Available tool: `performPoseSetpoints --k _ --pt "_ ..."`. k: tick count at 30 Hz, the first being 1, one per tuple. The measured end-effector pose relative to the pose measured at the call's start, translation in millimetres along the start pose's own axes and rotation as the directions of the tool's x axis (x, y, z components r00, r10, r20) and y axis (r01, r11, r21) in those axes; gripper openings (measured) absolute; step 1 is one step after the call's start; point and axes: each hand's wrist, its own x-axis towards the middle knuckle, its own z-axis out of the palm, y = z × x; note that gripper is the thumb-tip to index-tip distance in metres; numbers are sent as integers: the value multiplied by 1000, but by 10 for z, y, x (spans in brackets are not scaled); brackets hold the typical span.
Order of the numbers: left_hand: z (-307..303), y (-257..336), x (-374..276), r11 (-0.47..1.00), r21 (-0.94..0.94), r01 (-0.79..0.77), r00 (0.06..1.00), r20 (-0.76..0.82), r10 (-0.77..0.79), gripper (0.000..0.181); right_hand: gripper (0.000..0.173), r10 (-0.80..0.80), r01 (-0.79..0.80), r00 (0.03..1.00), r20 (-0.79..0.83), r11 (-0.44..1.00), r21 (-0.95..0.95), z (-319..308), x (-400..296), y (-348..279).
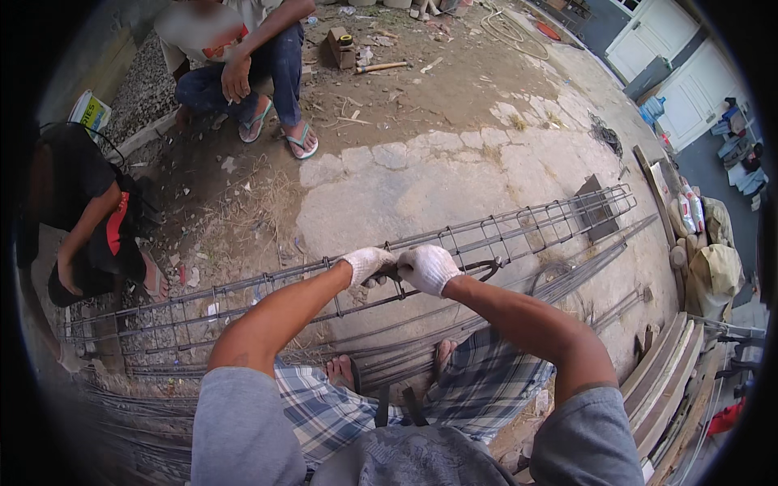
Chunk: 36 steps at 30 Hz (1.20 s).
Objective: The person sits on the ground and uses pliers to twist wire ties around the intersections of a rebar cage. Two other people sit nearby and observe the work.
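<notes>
A long steel rebar cage [529, 229] with square stirrups runs across the ground before me. My left hand [369, 265], in a whitish knitted glove with darkened fingertips, is at the cage's upper bars. Close against it, my right hand [428, 269] in a similar glove has curled fingers. Whatever lies between the fingers is too small or hidden to make out. Just right of my right hand, a dark pair of pincers [489, 267] rests at the cage; whether that hand touches its handles cannot be told. Loose rebar rods [583, 267] lie on the near side.
A block [595, 206] supports the cage's right end. One person [243, 79] squats opposite; another [91, 212] crouches left, a gloved hand near the cage's left end. A hammer [383, 67] lies beyond. Stacked planks [662, 383] and sacks [714, 273] are at right.
</notes>
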Motion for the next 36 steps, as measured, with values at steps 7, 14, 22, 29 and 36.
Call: performPoseSetpoints --k 7,14,22,29,36 --pt "97 58 -137 995 93 -44 997 -56 49 32 39 52 -58 978 202 998 21 -184 34 -134" --pt "120 155 -138 992 127 7 999 -43 -1 30 35 63 -45 977 203 995 -91 -124 45 -162" --pt "182 232 -175 990 138 33 998 -56 -26 33 34 154 -208 962 225 948 241 12 116 36" --pt "164 224 -123 961 268 74 995 -77 -55 34 32 79 -109 958 275 990 94 -170 187 88" --pt "182 207 -137 945 326 17 998 -65 5 32 27 150 -146 988 39 986 -87 -352 83 -202"
